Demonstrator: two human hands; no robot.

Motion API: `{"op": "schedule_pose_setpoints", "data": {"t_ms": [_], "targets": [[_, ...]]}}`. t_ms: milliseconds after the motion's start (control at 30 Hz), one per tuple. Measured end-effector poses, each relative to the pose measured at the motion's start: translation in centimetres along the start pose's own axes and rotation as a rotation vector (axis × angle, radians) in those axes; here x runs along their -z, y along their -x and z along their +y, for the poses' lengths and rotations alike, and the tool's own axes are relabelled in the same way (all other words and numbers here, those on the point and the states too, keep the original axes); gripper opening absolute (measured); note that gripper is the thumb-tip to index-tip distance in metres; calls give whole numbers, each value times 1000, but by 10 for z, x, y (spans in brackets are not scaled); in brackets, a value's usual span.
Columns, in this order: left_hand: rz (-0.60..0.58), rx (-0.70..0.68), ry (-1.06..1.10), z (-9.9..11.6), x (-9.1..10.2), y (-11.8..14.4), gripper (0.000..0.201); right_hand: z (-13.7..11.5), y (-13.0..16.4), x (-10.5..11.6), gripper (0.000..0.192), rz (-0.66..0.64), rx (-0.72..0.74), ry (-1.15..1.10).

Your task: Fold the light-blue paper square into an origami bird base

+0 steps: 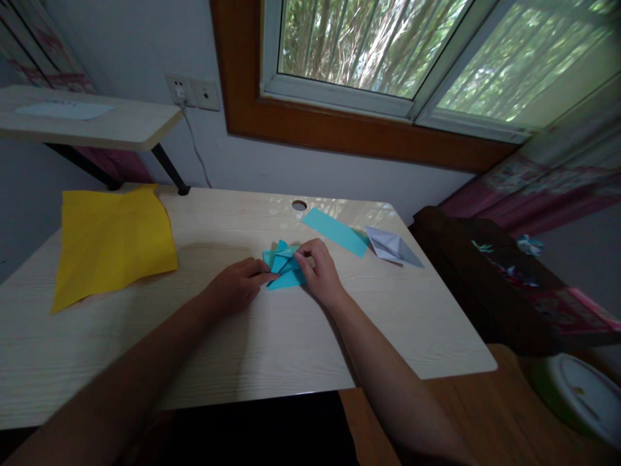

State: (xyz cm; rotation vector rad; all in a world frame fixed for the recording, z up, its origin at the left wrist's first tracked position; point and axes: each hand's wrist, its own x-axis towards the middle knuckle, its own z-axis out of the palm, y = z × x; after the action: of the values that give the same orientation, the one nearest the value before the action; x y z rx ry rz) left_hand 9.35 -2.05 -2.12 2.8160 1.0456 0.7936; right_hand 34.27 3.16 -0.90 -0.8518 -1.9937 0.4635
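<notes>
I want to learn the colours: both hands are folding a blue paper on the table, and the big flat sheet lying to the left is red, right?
Not quite. The head view shows both the left hand and right hand on the blue paper on the table, but the big flat sheet to the left is yellow, not red.

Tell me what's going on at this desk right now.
A person is folding a blue paper piece on a pale wooden desk. The left hand presses on its near edge while the right hand pinches a flap at its right side. A yellow sheet lies flat to the left. Beyond the hands lie a blue paper strip and a folded white paper shape.
</notes>
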Motion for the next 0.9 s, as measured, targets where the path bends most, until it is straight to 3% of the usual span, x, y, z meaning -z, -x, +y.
{"op": "schedule_pose_setpoints", "data": {"t_ms": [533,900], "targets": [[-88,-19,38,2,-4,-1,50,2,0,-1,9,-33,38,11],[-93,-60,11,4,-6,-1,46,3,1,-1,10,41,-42,-6]]}}
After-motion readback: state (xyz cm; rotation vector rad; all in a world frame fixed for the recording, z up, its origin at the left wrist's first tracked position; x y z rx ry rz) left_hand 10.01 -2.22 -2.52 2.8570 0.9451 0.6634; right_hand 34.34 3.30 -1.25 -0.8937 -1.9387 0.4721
